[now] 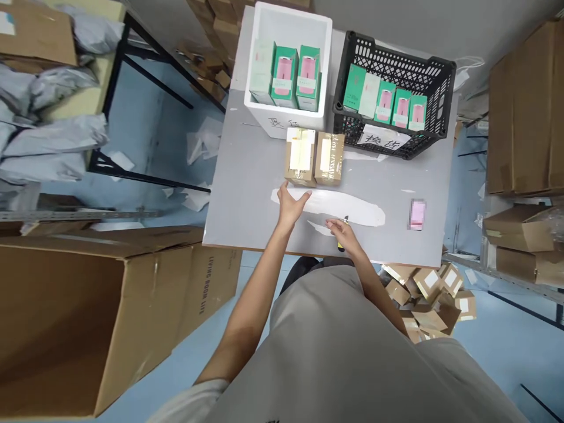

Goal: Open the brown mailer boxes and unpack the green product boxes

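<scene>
My left hand is on the grey table, thumb and fingers spread, its fingertips at the lower left corner of a small taped carton with a white label. I cannot tell whether they touch it. A second labelled carton stands right beside the first. My right hand is closed around a yellow and black utility knife, partly hidden by the fingers; its dark tip points away from me. Between the hands and the cartons lies a long white worn patch on the tabletop.
A white foam bin and a black plastic crate, both with green boxes inside, stand along the far edge. A pink phone-like item lies at right. Opened cartons are heaped below; a large carton stands left.
</scene>
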The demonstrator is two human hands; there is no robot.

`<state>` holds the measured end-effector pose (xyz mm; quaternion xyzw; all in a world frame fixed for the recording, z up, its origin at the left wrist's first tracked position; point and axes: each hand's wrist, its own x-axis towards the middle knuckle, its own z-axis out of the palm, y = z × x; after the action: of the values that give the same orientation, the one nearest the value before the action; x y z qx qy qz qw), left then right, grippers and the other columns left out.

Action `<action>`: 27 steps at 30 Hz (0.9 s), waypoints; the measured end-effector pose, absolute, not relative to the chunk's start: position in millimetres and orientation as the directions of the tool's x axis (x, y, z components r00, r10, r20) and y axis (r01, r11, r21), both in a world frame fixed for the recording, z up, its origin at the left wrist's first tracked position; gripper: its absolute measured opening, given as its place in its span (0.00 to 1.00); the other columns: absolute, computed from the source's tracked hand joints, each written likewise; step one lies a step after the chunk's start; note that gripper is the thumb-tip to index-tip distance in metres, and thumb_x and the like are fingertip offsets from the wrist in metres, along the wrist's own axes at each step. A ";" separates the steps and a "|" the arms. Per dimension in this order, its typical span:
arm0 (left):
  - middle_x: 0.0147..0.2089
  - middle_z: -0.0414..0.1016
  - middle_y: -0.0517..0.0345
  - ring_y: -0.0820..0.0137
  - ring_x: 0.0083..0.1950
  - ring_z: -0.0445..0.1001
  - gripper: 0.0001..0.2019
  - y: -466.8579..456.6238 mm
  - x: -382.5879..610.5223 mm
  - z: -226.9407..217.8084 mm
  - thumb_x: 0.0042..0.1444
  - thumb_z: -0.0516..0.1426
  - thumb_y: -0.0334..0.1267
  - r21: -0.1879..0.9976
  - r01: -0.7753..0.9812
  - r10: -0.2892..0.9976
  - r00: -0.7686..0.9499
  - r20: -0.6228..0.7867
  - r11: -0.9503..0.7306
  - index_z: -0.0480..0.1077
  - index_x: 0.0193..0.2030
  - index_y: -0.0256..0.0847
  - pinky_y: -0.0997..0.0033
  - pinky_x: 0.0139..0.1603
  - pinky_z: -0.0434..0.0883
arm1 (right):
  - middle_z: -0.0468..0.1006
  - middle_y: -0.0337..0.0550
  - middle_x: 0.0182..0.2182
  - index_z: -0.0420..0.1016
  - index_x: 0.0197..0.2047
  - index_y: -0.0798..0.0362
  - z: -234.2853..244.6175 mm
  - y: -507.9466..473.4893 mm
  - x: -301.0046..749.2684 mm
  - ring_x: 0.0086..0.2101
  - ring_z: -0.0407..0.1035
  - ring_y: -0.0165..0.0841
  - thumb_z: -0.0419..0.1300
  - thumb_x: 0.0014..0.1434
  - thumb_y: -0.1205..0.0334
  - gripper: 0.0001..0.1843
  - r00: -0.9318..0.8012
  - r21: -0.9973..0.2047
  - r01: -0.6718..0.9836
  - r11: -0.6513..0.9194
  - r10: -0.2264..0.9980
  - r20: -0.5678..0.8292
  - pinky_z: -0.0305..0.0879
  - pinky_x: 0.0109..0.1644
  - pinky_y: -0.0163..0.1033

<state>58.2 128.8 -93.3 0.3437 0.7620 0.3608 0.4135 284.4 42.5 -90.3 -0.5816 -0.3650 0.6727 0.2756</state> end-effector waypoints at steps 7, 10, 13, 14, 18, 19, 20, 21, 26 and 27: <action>0.95 0.33 0.14 0.27 0.97 0.32 0.74 218.1 71.8 -137.8 0.49 0.85 0.44 0.620 0.478 0.773 -0.499 -0.391 0.622 0.46 0.92 0.34 0.28 0.95 0.41 | 0.92 0.51 0.63 0.91 0.56 0.44 -96.0 50.4 286.1 0.68 0.83 0.52 0.75 0.69 0.33 0.26 -0.141 -0.767 0.050 -0.640 0.756 -0.640 0.75 0.79 0.61; 0.94 0.33 0.11 0.26 0.97 0.31 0.77 232.5 74.9 -149.5 0.47 0.86 0.46 0.605 0.484 0.768 -0.497 -0.405 0.632 0.43 0.92 0.32 0.27 0.95 0.40 | 0.92 0.52 0.63 0.91 0.57 0.45 -90.3 49.3 287.3 0.69 0.82 0.52 0.75 0.68 0.31 0.29 -0.087 -0.766 0.040 -0.641 0.762 -0.642 0.75 0.79 0.61; 0.94 0.38 0.12 0.27 0.97 0.37 0.76 236.5 70.4 -153.4 0.47 0.85 0.43 0.624 0.485 0.784 -0.476 -0.400 0.613 0.42 0.92 0.35 0.27 0.94 0.45 | 0.93 0.53 0.62 0.90 0.57 0.46 -84.4 44.5 281.9 0.69 0.82 0.52 0.75 0.67 0.30 0.30 -0.018 -0.772 0.024 -0.635 0.772 -0.636 0.75 0.79 0.61; 0.93 0.42 0.12 0.28 0.97 0.41 0.76 237.4 67.4 -153.2 0.47 0.85 0.40 0.631 0.491 0.793 -0.464 -0.395 0.601 0.43 0.92 0.34 0.28 0.94 0.47 | 0.93 0.53 0.62 0.90 0.57 0.46 -82.6 42.1 278.1 0.69 0.83 0.52 0.75 0.67 0.30 0.30 0.001 -0.774 0.020 -0.632 0.775 -0.633 0.76 0.78 0.61; 0.85 0.58 0.12 0.31 0.92 0.57 0.73 240.2 43.3 -147.5 0.44 0.80 0.31 0.670 0.471 0.811 -0.437 -0.388 0.574 0.44 0.92 0.24 0.34 0.94 0.52 | 0.93 0.53 0.60 0.90 0.56 0.46 -76.2 31.1 257.1 0.65 0.85 0.52 0.76 0.67 0.33 0.28 0.052 -0.782 0.025 -0.623 0.782 -0.622 0.79 0.75 0.60; 0.84 0.61 0.14 0.31 0.91 0.59 0.73 238.2 32.9 -145.7 0.44 0.79 0.31 0.685 0.448 0.810 -0.433 -0.396 0.574 0.44 0.92 0.24 0.35 0.94 0.54 | 0.93 0.52 0.60 0.90 0.56 0.46 -75.3 28.4 251.5 0.64 0.85 0.51 0.76 0.67 0.33 0.27 0.059 -0.787 0.025 -0.617 0.787 -0.615 0.79 0.74 0.60; 0.83 0.63 0.17 0.32 0.90 0.61 0.74 233.5 20.6 -144.1 0.44 0.79 0.33 0.702 0.422 0.810 -0.425 -0.405 0.573 0.45 0.92 0.24 0.36 0.93 0.58 | 0.93 0.52 0.60 0.90 0.57 0.46 -74.9 25.8 246.4 0.63 0.86 0.50 0.76 0.68 0.34 0.27 0.065 -0.794 0.023 -0.608 0.793 -0.605 0.80 0.73 0.59; 0.82 0.65 0.20 0.33 0.90 0.62 0.74 225.6 6.4 -142.7 0.44 0.80 0.35 0.718 0.400 0.811 -0.413 -0.414 0.570 0.45 0.93 0.26 0.37 0.92 0.61 | 0.94 0.52 0.60 0.90 0.57 0.46 -75.3 23.4 241.9 0.63 0.86 0.50 0.75 0.69 0.34 0.26 0.070 -0.802 0.020 -0.597 0.801 -0.594 0.80 0.73 0.59; 0.84 0.63 0.26 0.33 0.91 0.60 0.75 139.2 -75.1 -139.2 0.43 0.82 0.42 0.759 0.453 0.880 -0.322 -0.349 0.467 0.49 0.94 0.35 0.37 0.91 0.63 | 0.94 0.54 0.59 0.89 0.56 0.47 -89.3 12.1 228.2 0.62 0.86 0.49 0.74 0.69 0.35 0.26 0.134 -0.825 0.067 -0.562 0.824 -0.551 0.79 0.74 0.59; 0.85 0.62 0.26 0.32 0.91 0.59 0.75 118.4 -89.9 -138.5 0.43 0.82 0.43 0.760 0.492 0.904 -0.287 -0.318 0.424 0.49 0.94 0.36 0.36 0.92 0.62 | 0.93 0.54 0.59 0.89 0.55 0.47 -94.3 10.0 226.4 0.62 0.86 0.49 0.73 0.69 0.35 0.26 0.153 -0.824 0.089 -0.559 0.825 -0.544 0.78 0.75 0.59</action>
<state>-89.9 118.4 -138.5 0.4626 0.7544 0.2724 0.3777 226.4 10.0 -94.3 -0.6839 -0.3342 0.5585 0.3297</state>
